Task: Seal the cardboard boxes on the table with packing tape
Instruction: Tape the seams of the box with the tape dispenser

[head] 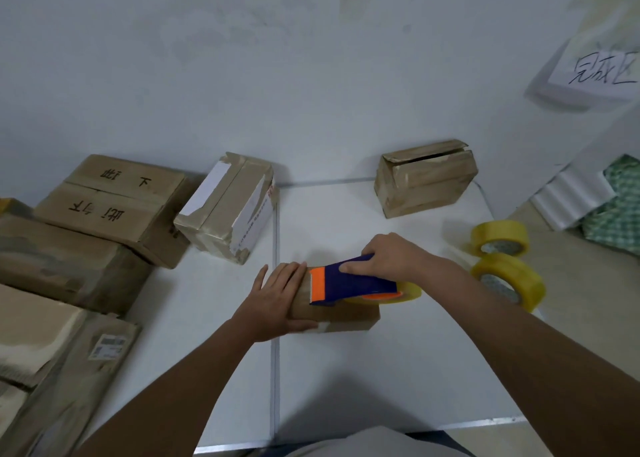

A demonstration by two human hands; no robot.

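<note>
Right hand (391, 254) grips the dispenser (349, 283) on the box (341, 314) at mid-counter (381, 370), fingers wrapped round it. Left hand (280, 294) presses flat, fingers straight. Risk: the light box slides or tape wrinkles if that press eases.

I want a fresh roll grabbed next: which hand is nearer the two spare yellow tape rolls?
Right. The right hand grips the tape dispenser just left of the spare rolls; the left hand rests on the box's far end.
</note>
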